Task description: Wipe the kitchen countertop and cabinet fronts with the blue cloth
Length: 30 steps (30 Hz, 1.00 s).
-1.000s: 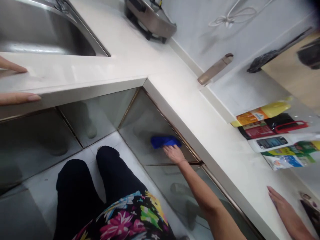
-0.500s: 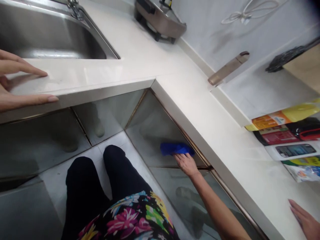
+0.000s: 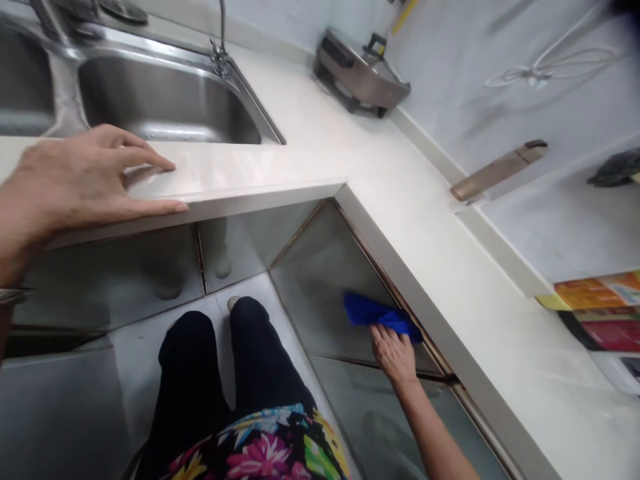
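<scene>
My right hand [image 3: 395,353] presses a bunched blue cloth [image 3: 373,312] against a glossy grey cabinet door [image 3: 325,267], just below the metal strip under the countertop. Its fingers are closed over the cloth's lower edge, and the fingertips are partly hidden. On the left, my left hand [image 3: 95,177] rests at the front edge of the white countertop [image 3: 310,160], thumb and fingers apart, holding nothing. Just behind it lies the steel sink [image 3: 170,100].
An electric pan [image 3: 363,70] stands in the counter's far corner. A brownish, long-shaped object [image 3: 500,170] is by the wall, near a bundled white cable [image 3: 540,77]. Colourful packets [image 3: 595,293] lie at the right. My knees [image 3: 253,327] are close to the cabinets.
The view has turned left, showing more of the sink and my left hand. A third hand on the counter at the far right has left the view. My right hand stays on the same door.
</scene>
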Motion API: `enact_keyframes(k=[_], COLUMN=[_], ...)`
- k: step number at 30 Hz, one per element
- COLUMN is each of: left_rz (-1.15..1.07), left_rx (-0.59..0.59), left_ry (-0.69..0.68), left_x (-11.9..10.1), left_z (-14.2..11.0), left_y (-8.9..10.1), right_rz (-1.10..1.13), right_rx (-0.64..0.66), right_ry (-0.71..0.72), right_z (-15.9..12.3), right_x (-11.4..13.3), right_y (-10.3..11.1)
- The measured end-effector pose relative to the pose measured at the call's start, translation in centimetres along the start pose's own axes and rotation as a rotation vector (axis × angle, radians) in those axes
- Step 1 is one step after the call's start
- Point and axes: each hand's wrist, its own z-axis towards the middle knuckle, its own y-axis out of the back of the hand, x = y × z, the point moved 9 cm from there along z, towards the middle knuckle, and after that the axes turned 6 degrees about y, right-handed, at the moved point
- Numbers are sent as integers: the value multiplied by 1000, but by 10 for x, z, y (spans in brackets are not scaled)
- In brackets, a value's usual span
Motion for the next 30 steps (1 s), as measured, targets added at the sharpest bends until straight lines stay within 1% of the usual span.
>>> enact_keyframes(k=[1,3,6,9,12,15,18,20,22,25,27,29,30], left_rz=[-5,-16,-25,-29,-30,-27,-24,-29,-35,-39,-47,-57,-60], left_rx=[-30,-50,-39,-30,-2,15,35,56,68,70,59,49,43], left_ry=[7,13,25,9,6,12,5,16,17,-4,-3,-1,-9], left_x=[-5,-12,-14,-15,-16,-17,-17,-16,-15,-13,-11,-9,-9], left_z=[-5,-12,-15,-15,-15,-15,-15,-15,-15,-14,-14,-15,-16], left_y=[5,11,12,13,13,13,14,14,13,11,9,9,9], right_rz=[7,17,22,44,82,111,118,111,102,89,77,56,47], right_rx=[-9,-38,-95,-120,-114,-109,-116,-120,-138,-211,-310,-438,-503], right_ry=[29,67,110,136,141,150,167,184,228,323,377,392,374], right_z=[26,79,154,223,280,319,337,338,333,315,299,285,279], right_x=[2,3,4,9,15,19,21,22,25,31,29,17,5], right_y=[-1,1,8,15,19,22,32,44,63,102,135,171,190])
